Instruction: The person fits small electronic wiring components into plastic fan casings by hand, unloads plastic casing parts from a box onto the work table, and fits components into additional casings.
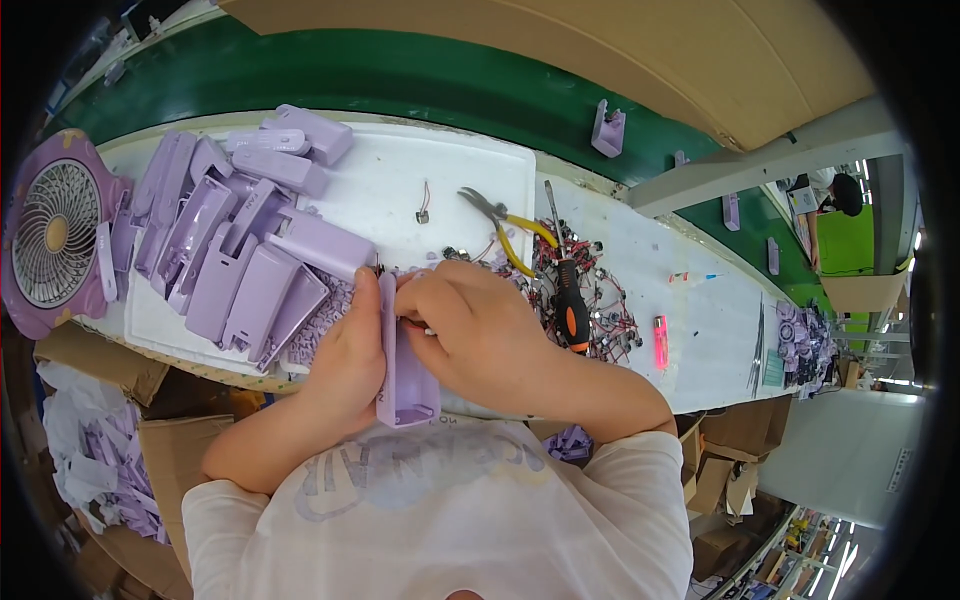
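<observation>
Close to my body, my left hand (350,350) is wrapped round the side of a long, open lilac plastic housing (410,398), held lengthwise toward me. The fingers of my right hand (480,325) are pinched together inside its hollow; a tiny part shows at the fingertips, too hidden to name. Left of my hands, lilac housings (225,290) lie heaped on a white foam tray (390,155), with small lilac pieces (318,325) beside them. One small wired part (422,216) rests on the tray. To the right are yellow-handled pliers (515,230), a black-and-orange screwdriver (571,305) and a heap of wired parts (615,325).
A lilac fan (57,230) stands at the far left. Behind the table runs a green belt (440,85) carrying housings (608,130). Cardboard (600,40) and a pale beam (760,165) overhang it. A pink lighter-like object (661,342) and thin metal tools (757,345) lie rightward.
</observation>
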The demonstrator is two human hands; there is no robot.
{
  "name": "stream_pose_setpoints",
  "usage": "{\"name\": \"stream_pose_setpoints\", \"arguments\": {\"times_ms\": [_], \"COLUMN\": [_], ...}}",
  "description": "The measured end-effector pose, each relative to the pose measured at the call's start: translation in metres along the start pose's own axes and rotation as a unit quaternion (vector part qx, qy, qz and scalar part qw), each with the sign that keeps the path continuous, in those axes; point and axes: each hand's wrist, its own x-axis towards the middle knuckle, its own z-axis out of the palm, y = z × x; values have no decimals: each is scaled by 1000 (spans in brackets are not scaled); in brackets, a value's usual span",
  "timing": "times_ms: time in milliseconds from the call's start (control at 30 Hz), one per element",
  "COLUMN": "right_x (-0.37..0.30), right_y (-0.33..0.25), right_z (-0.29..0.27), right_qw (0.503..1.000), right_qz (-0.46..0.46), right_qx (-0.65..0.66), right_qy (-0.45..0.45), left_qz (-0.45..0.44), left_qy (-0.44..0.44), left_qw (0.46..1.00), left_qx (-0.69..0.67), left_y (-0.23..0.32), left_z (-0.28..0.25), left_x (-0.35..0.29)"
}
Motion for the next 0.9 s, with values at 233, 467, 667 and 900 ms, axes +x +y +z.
{"name": "stream_pose_setpoints", "arguments": {"times_ms": [233,467,667,900], "right_x": [10,12,9,17], "right_y": [-1,-6,-8,4], "right_z": [-14,-16,-11,-16], "right_qw": [990,992,995,948], "right_qz": [91,78,44,245], "right_qx": [103,23,-9,157], "right_qy": [-42,-94,-85,-127], "left_qz": [-1,-19,4,-76], "left_qy": [-16,-42,30,-35], "left_qw": [1000,999,999,994], "left_qx": [-4,-28,40,-63], "left_y": [10,2,6,10], "left_z": [6,-2,3,-12], "left_x": [4,8,6,17]}}
